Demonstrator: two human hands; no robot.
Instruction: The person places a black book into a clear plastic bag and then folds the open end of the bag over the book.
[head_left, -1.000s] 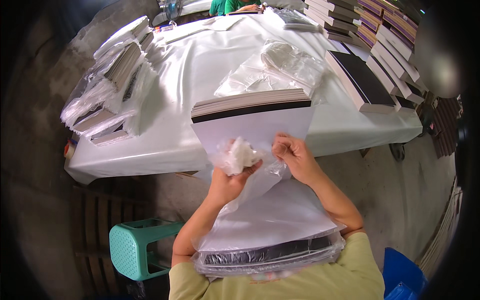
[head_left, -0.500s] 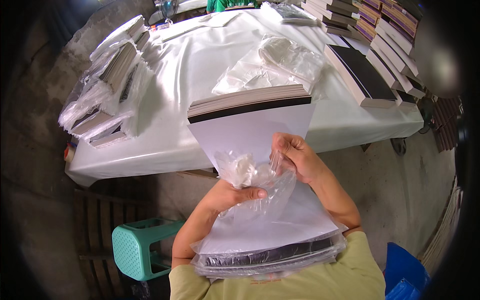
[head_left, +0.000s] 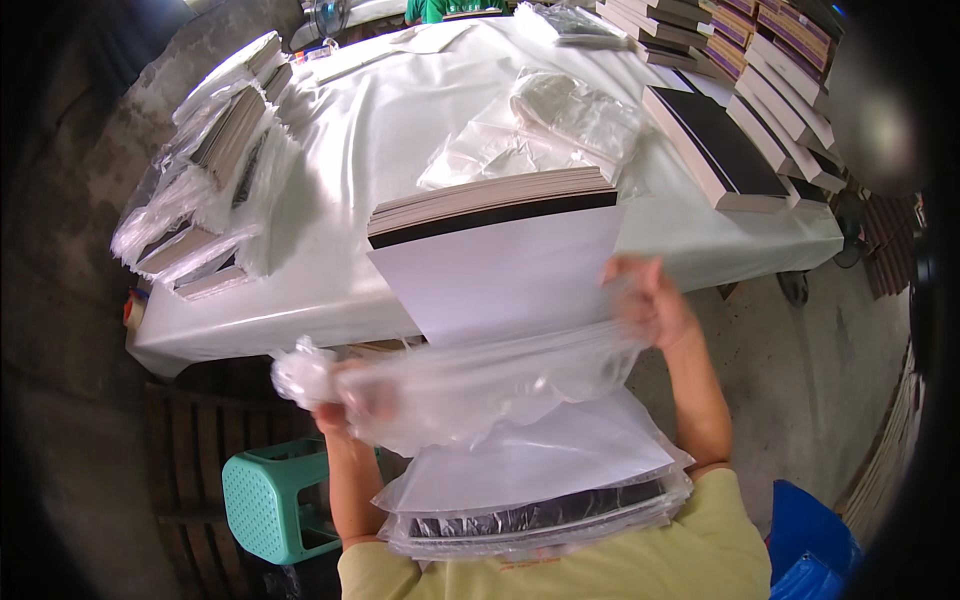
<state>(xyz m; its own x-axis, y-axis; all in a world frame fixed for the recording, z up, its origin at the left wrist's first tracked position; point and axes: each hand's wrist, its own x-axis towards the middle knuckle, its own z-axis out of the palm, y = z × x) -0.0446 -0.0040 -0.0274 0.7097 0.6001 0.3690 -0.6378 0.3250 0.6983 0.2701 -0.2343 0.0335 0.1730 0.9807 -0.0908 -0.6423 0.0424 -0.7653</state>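
A thick stack of sheets with a white top face point(head_left: 500, 265) and a black layer point(head_left: 485, 222) near the top leans from the table edge toward my body. Its near end is inside a clear plastic bag point(head_left: 505, 385), while the far end sticks out bare. My left hand point(head_left: 362, 393) grips the bag's edge at the left, with a crumpled wad of plastic bunched beside the fingers. At the right side of the stack, my right hand point(head_left: 648, 305), blurred by motion, holds the other side of the bag. The plastic is stretched across the stack between both hands.
Plastic-wrapped stacks point(head_left: 205, 185) sit on the left of the white-covered table point(head_left: 350, 140). A folded pile of clear bags point(head_left: 560, 120) lies in the middle. Thick black-topped blocks point(head_left: 725, 150) are piled at the right. A green stool point(head_left: 265, 500) stands on the floor to my left.
My hands have moved apart, left hand to the left and right hand to the right and slightly up. The bunched plastic has spread wide across the stack.
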